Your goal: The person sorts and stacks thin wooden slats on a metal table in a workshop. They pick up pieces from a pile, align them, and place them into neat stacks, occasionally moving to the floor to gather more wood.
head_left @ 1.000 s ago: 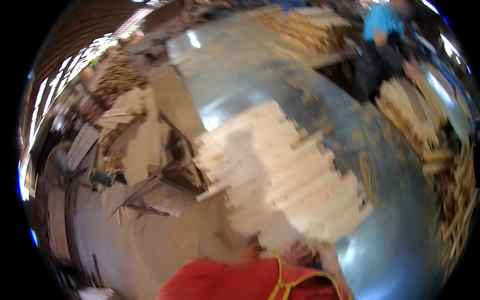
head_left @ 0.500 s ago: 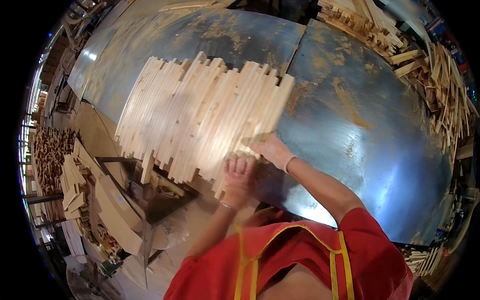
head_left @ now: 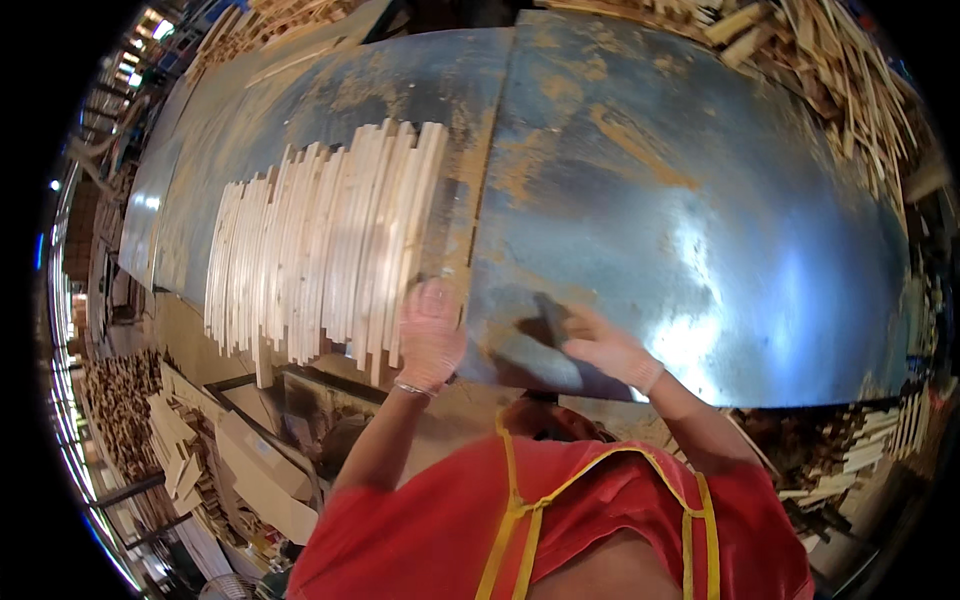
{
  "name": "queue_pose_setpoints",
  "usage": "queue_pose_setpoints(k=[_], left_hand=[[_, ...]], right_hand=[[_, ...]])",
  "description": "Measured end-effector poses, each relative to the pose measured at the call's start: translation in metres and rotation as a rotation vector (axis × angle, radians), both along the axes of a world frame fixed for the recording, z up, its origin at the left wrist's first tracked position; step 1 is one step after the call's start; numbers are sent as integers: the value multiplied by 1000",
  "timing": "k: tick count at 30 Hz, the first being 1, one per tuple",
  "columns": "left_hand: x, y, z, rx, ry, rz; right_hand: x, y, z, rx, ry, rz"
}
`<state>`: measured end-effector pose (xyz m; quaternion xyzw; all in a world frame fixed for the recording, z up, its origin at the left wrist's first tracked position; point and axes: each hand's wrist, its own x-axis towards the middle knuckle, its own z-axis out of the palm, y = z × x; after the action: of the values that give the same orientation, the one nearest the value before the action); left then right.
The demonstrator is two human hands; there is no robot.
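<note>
A: Since only the head view is available, what does it show at the hands?

B: The left hand [head_left: 430, 335] lies flat, fingers together, against the near right edge of a row of wooden slats [head_left: 320, 250]. It presses on them and grips nothing. The right hand [head_left: 605, 350] rests on the bare metal table [head_left: 700, 200], just right of the slats and apart from them. Its fingers look loosely spread and it appears to hold nothing, though its underside is hidden.

A: Where do the slats sit?

B: On the left half of the table, side by side and touching, with their near ends overhanging the table's near edge unevenly.

A: How far along does the work look?

B: As a judgement: the slats are gathered into one tight row, so the collecting part looks done. The ends are ragged at both the far and near sides, so squaring up appears to be left. The right half of the table carries no slats.

A: Any bins or boxes?

B: None can be made out. Loose wood lies in open heaps: a pile of sticks [head_left: 840, 70] beyond the table's far right corner, and offcut boards [head_left: 200, 450] on the floor at lower left. The rim of the picture is too distorted to rule out a crate there.
</note>
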<state>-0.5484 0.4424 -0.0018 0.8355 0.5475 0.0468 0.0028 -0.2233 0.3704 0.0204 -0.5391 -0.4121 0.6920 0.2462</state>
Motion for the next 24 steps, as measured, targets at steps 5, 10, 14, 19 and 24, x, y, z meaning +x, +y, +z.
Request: queue_pose_setpoints(k=[5, 10, 14, 19, 24], left_hand=[[92, -77, 4, -198, -86, -425], [88, -110, -5, -168, -30, -379], [34, -59, -21, -94, 481, -5], [-30, 11, 42, -8, 362, 369], [-96, 113, 28, 52, 189, 483]], right_hand=[[94, -207, -37, -150, -182, -550], [114, -402, -92, -370, 2, -827], [119, -549, -129, -523, -156, -1079], [173, -537, -94, -352, -407, -1136], [207, -425, -7, -42, -615, -1147]])
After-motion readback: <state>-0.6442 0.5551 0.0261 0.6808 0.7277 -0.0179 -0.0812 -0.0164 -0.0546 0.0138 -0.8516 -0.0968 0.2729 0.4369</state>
